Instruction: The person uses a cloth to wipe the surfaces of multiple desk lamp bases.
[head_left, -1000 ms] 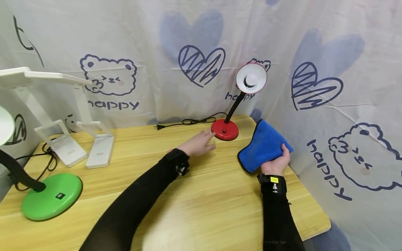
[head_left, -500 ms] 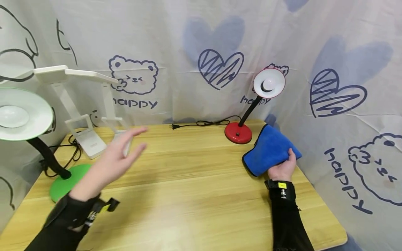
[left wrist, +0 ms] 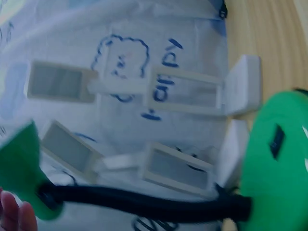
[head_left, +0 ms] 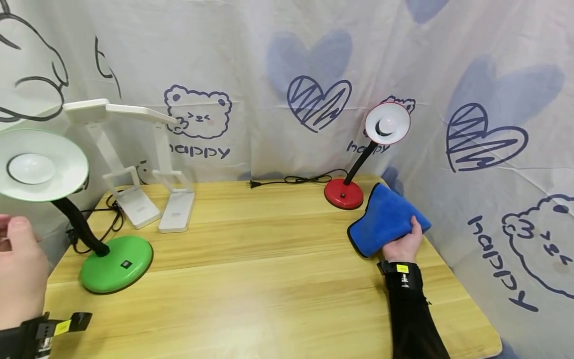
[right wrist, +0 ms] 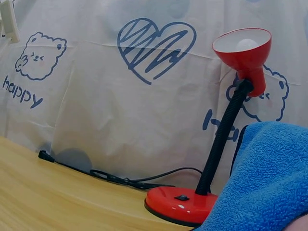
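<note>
My right hand point(head_left: 402, 244) grips a blue cloth point(head_left: 381, 219) with dark edging, thumb over its right corner. The cloth fills the lower right of the right wrist view, in front of the red desk lamp point(right wrist: 180, 204). My left hand point(head_left: 20, 274), partly cut off by the left edge of the head view, is beside the green desk lamp point(head_left: 116, 264) and below its shade point(head_left: 67, 174). Its fingertips point(left wrist: 19, 214) show at the lower left of the left wrist view, close to the green shade. Nothing shows in that hand.
Two white folding lamps point(head_left: 177, 212) stand behind the green lamp, one beside the other. A black cord with a plug point(head_left: 255, 184) lies along the back of the wooden table point(head_left: 251, 279). A printed curtain point(head_left: 260, 75) hangs behind and on the right.
My left hand has moved from beside the red lamp's base, across the table, to the far left by the green lamp. My right hand keeps its grip on the cloth. The head view has shifted left.
</note>
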Action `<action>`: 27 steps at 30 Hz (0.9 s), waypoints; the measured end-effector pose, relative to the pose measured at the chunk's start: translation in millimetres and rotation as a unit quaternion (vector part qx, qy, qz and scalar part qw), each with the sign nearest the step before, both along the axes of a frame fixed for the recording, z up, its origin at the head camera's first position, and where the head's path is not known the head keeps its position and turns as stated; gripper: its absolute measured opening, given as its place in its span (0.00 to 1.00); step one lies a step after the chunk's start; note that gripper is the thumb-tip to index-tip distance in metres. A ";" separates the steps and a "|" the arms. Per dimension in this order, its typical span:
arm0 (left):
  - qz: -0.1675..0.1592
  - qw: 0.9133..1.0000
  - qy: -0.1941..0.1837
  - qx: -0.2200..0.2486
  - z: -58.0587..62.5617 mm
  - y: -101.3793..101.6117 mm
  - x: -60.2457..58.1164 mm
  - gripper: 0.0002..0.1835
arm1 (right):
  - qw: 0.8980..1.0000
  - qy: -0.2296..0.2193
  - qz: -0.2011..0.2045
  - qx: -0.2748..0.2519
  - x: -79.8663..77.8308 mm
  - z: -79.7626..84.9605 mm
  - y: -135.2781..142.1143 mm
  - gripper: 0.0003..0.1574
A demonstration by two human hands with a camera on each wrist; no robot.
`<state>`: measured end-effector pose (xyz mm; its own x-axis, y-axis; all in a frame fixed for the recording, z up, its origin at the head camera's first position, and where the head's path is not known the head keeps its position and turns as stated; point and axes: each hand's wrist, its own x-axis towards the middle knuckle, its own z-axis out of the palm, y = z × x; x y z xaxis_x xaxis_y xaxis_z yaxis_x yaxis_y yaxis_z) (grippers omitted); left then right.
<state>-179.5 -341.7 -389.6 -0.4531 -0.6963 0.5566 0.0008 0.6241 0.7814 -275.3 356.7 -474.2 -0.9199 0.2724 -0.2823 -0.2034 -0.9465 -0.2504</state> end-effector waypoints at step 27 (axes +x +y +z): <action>-0.299 0.927 -0.225 -0.008 -74.1 -48.9 -43.2 0.34 | 0.998 -0.019 -0.002 0.064 2.8 -2.1 -3.2 0.45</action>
<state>-222.7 -390.7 -463.7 -0.9445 -0.2393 0.2251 0.0259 0.6286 0.7773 -272.5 353.5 -476.3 -0.9080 0.3123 -0.2794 -0.1952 -0.9052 -0.3775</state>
